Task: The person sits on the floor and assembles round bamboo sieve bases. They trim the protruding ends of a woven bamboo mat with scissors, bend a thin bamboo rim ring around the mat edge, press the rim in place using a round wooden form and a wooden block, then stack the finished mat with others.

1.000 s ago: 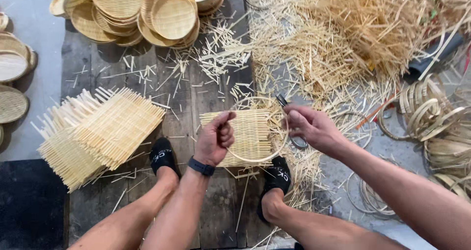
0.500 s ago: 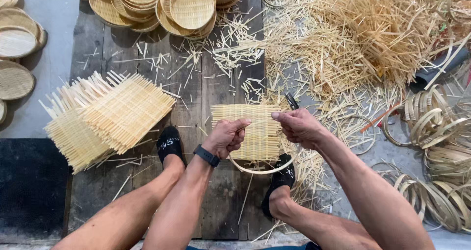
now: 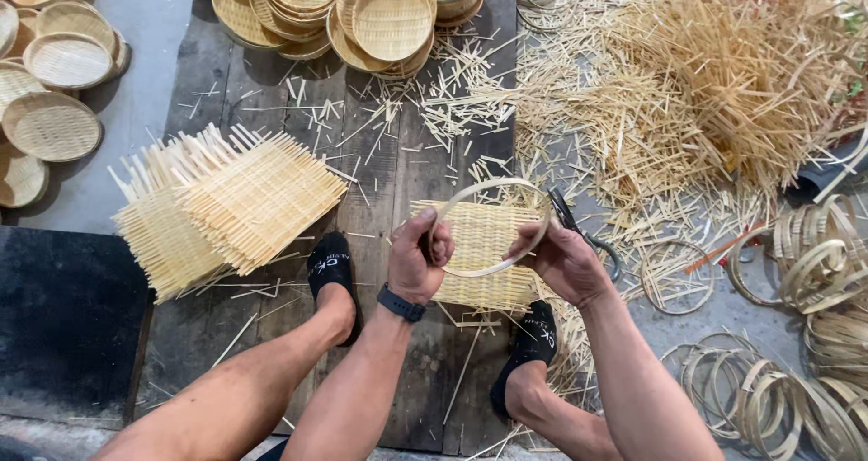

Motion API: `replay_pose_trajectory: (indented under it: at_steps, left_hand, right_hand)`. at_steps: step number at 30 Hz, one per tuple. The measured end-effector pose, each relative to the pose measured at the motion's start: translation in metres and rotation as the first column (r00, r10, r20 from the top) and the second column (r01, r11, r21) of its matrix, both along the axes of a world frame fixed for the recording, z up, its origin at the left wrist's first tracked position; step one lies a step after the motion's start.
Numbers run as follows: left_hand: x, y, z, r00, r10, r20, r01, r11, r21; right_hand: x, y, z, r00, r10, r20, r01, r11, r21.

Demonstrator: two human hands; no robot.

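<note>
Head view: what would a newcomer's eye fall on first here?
At centre, the left hand and right hand hold a thin round bamboo hoop against a square woven bamboo mat. Upper right, a big heap of pale bamboo splints covers the floor; a stack of square woven mats lies left.

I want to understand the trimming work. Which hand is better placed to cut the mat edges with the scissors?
The right hand, probably. It already holds the scissors beside the bamboo ring, while the left hand grips the ring and woven mat on the other side.
</note>
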State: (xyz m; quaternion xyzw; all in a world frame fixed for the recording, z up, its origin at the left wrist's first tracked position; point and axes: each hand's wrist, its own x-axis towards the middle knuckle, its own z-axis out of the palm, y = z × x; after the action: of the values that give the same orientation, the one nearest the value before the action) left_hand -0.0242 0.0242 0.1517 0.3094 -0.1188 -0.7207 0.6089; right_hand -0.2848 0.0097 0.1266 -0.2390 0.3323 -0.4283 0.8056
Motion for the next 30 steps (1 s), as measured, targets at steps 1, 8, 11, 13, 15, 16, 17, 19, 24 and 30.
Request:
replay_pose_trajectory:
  at_steps: [1, 8, 11, 13, 15, 16, 17, 19, 24, 30]
  left_hand:
    - [0.001, 0.000, 0.006, 1.000, -0.026, 0.009, 0.026, 0.999, -0.035]
    - [0.013, -0.032, 0.019, 0.766, -0.541, 0.346, 0.441, 0.835, 0.328]
    - [0.011, -0.035, 0.000, 0.851, -0.443, 0.282, 0.331, 0.870, 0.366]
    - [0.008, -0.035, -0.016, 0.897, -0.403, 0.184, 0.307, 0.865, 0.397]
    - [0.008, -0.034, -0.030, 0.919, -0.372, 0.133, 0.286, 0.859, 0.424]
    - [0.010, -0.034, -0.036, 0.922, -0.364, 0.134, 0.276, 0.858, 0.433]
    - [0.012, -0.037, -0.040, 0.924, -0.356, 0.140, 0.265, 0.860, 0.436]
    - [0.015, -0.039, -0.046, 0.926, -0.356, 0.129, 0.273, 0.863, 0.425]
    - [0.027, -0.043, -0.065, 0.939, -0.295, 0.178, 0.200, 0.888, 0.413]
    - [0.034, -0.027, -0.134, 0.634, -0.189, 0.750, 0.063, 0.979, 0.194]
  right_hand:
    - [0.000, 0.000, -0.003, 0.997, -0.007, 0.079, 0.008, 1.000, -0.018]
    - [-0.007, -0.009, -0.005, 0.989, 0.071, -0.130, -0.064, 0.997, 0.051]
    - [-0.001, -0.006, -0.011, 0.987, 0.024, -0.160, -0.011, 0.997, 0.080]
    - [0.006, -0.003, -0.018, 0.997, -0.038, -0.068, 0.044, 0.996, 0.083]
    - [0.015, 0.000, -0.027, 0.992, -0.093, 0.082, 0.084, 0.990, 0.115]
    - [0.017, 0.001, -0.031, 0.993, -0.086, 0.080, 0.077, 0.991, 0.113]
    - [0.019, 0.001, -0.033, 0.994, -0.079, 0.080, 0.070, 0.992, 0.103]
    - [0.020, 0.001, -0.034, 0.995, -0.094, -0.014, 0.095, 0.990, 0.104]
    - [0.013, -0.002, -0.032, 0.830, -0.102, -0.548, 0.095, 0.995, -0.040]
    - [0.025, 0.005, -0.071, 0.494, -0.163, -0.854, 0.137, 0.985, -0.109]
